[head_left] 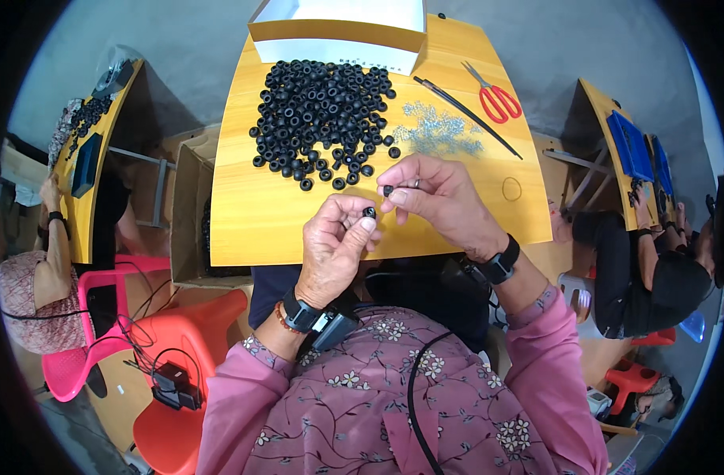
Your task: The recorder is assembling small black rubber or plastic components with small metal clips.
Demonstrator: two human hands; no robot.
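Observation:
My left hand (336, 241) pinches a small black rubber ring (369, 211) between thumb and forefinger above the near edge of the wooden table (243, 229). My right hand (437, 198) sits just right of it, holding a thin metal pin with another small black ring (388, 190) at its fingertips. The two hands almost touch. Beyond them lies a large pile of black rubber rings (322, 115) and a heap of small silvery metal pins (439, 131).
An open cardboard box (338, 32) stands at the table's far edge. Red-handled scissors (495, 96) and a long black stick (469, 117) lie at the far right, a rubber band (511, 188) nearer. A carton (189, 214) sits left of the table. Other people work at side tables.

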